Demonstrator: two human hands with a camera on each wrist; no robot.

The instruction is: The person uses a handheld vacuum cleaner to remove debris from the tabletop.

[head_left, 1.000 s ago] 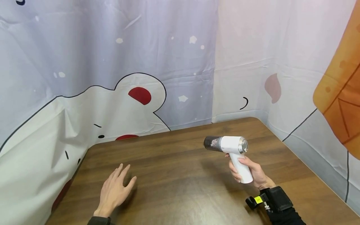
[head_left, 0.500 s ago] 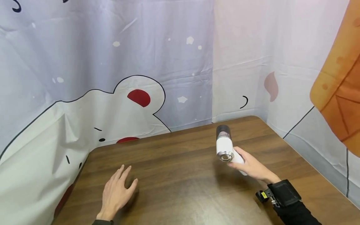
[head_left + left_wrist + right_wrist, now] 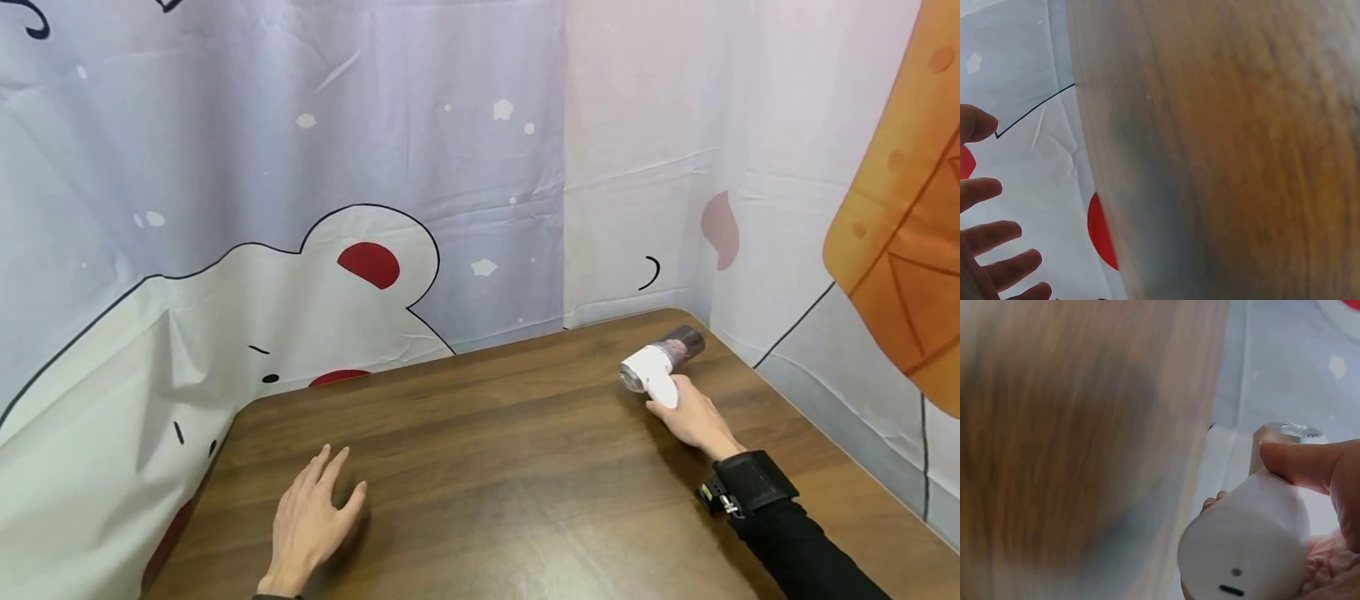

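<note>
My right hand [image 3: 694, 421] grips the handle of a white handheld vacuum [image 3: 649, 367] near the table's far right corner. Its dark see-through nozzle end points to the back right, and the silver vented end faces left toward me. In the right wrist view the thumb lies across the upper handle, with the handle's rounded base [image 3: 1244, 544] toward the camera; a small round hole and a slot mark that base. My left hand [image 3: 309, 521] is at the table's left front, fingers extended and thumb spread, holding nothing. Its fingers [image 3: 997, 234] also show in the left wrist view.
A brown wood-grain table [image 3: 465, 467] fills the lower part of the head view. Printed curtains [image 3: 480, 183] hang along its back and both sides. A black wrist strap with a small camera [image 3: 753, 482] sits on my right wrist.
The vacuum has swung round, its dark end going from pointing left, through pointing away, to the back right. My right hand has moved farther back. The left hand stays nearly in place.
</note>
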